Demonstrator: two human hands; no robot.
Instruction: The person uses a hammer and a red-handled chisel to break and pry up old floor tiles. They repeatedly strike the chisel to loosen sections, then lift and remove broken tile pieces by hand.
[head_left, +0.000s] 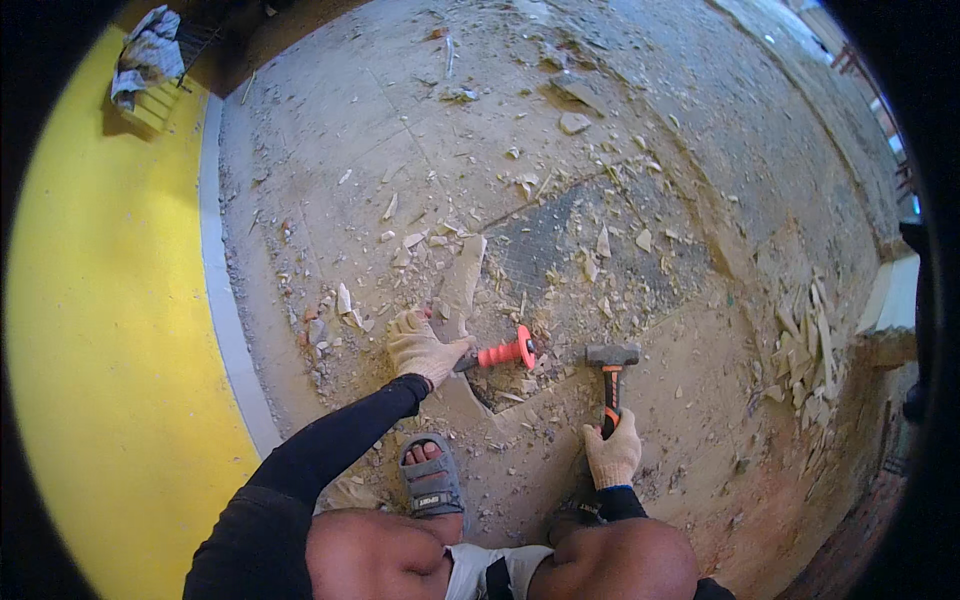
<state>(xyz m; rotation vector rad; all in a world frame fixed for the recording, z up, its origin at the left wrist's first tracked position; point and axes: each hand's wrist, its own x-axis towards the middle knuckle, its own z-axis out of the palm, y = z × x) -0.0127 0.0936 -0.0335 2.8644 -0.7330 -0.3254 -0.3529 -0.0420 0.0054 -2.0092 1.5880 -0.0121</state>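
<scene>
My left hand (426, 346), in a cream knitted glove, is low over the broken floor, left of the red grip of a cold chisel (504, 352) with a round hand guard. The chisel's dark shaft runs to the glove by the thumb; whether the fingers close round it is hidden. A long broken piece of tile (466, 277) lies just beyond this hand. My right hand (613, 450), gloved too, holds a club hammer (612, 355) by its black and orange handle, the steel head pointing away from me. Tile shards lie between chisel and hammer.
A yellow wall (127, 300) with a pale skirting runs along the left. Shards and dust cover much of the floor, with a heap of tile pieces (810, 345) at the right. Tile edges border a rough, dark patch (540, 240) ahead. My sandalled foot (431, 476) is near the chisel.
</scene>
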